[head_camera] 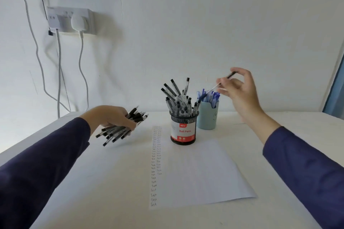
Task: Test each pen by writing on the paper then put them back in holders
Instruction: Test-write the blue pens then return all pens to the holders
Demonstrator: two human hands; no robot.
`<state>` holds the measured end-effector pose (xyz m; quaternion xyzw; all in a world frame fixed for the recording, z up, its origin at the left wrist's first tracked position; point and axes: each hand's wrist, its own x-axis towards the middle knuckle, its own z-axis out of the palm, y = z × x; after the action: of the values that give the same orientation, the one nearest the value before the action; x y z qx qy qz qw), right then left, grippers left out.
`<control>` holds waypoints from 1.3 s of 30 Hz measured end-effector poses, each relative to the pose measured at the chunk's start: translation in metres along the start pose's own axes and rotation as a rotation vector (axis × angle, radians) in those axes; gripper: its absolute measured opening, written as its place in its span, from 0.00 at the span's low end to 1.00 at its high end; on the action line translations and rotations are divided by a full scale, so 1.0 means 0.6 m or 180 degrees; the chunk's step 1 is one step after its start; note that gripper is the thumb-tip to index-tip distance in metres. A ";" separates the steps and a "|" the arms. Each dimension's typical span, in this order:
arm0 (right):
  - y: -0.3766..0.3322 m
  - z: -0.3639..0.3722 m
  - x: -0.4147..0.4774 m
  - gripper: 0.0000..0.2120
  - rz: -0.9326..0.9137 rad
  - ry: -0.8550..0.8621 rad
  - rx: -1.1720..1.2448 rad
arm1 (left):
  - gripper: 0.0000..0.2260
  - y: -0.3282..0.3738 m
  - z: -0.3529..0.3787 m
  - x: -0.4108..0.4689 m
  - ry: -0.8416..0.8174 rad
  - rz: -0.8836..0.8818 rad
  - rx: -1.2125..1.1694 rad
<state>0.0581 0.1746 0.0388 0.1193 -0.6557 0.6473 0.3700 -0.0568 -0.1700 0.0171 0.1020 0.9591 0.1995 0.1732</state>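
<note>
Left sleeve (46, 163) and right sleeve (307, 169): long, dark navy cloth, softly creased along the forearm, each ending in a plain cuff at the wrist. Left grip (113, 117) and right grip (240, 89): bare from the cuffs outward.

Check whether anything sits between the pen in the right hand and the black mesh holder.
Yes: the blue cup of blue pens stands beside the holder, on the side of the right hand, just under the pen. Going over it looks open, but the holder's own black pens crowd its mouth.
</note>
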 end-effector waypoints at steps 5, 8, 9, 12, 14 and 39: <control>0.012 0.050 -0.003 0.11 -0.0055 -0.0815 -0.1371 | 0.07 0.012 -0.003 -0.047 -0.0731 0.0383 -0.0929; -0.004 0.065 -0.002 0.16 -0.0674 -0.0434 -0.2005 | 0.05 0.020 0.005 -0.070 -0.1163 0.0631 -0.0756; -0.013 0.074 -0.015 0.16 -0.1169 -0.0234 -0.2079 | 0.05 0.025 0.008 -0.076 -0.1315 0.0729 -0.0609; -0.031 0.097 -0.077 0.09 -0.2386 -0.0781 -0.1806 | 0.09 0.048 0.017 -0.083 -0.1571 0.0975 -0.0270; -0.031 0.110 -0.129 0.14 -0.2072 -0.2022 -0.1858 | 0.11 0.068 0.025 -0.084 -0.1705 0.1014 -0.0145; 0.002 0.076 -0.150 0.09 0.1270 -0.2692 -0.0355 | 0.36 0.069 0.104 -0.124 -0.0531 0.2195 -0.2559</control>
<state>0.1051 0.1030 -0.0144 0.2241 -0.7928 0.5641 -0.0554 0.0404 -0.1306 0.0024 0.3522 0.7009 0.5876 0.1986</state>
